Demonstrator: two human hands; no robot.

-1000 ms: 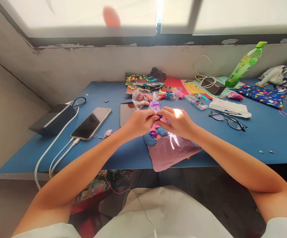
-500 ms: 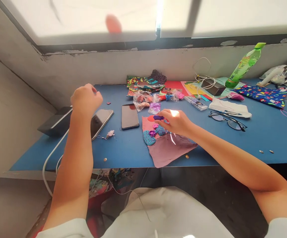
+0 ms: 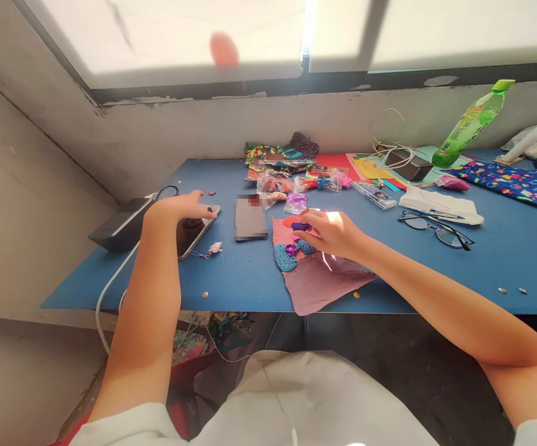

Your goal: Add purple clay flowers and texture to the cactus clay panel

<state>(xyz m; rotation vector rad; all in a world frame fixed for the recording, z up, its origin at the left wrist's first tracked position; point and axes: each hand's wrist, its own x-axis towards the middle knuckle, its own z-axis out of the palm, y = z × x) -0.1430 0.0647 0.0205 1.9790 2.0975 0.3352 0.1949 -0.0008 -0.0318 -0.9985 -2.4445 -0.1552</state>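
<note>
My left hand is over the upper end of a phone with a charm on a cord. Its fingers reach out to the right, apart and with nothing in them; whether they touch the screen I cannot tell. My right hand pinches a dark purple piece of modelling clay at the upper part of a flat clay picture. The picture has a pink upper part and a mauve lower part. On it are dotted blue clay shapes and a small purple clay flower.
A second phone lies between my hands, near clay packets. Glasses, a tissue, a patterned pouch and a tilted green bottle are to the right. A dark box with a white cable stands left.
My left hand has come down over the left phone, and its curled fingers have stretched out. My right hand stays at the clay picture with the purple piece. The view has shifted slightly.
</note>
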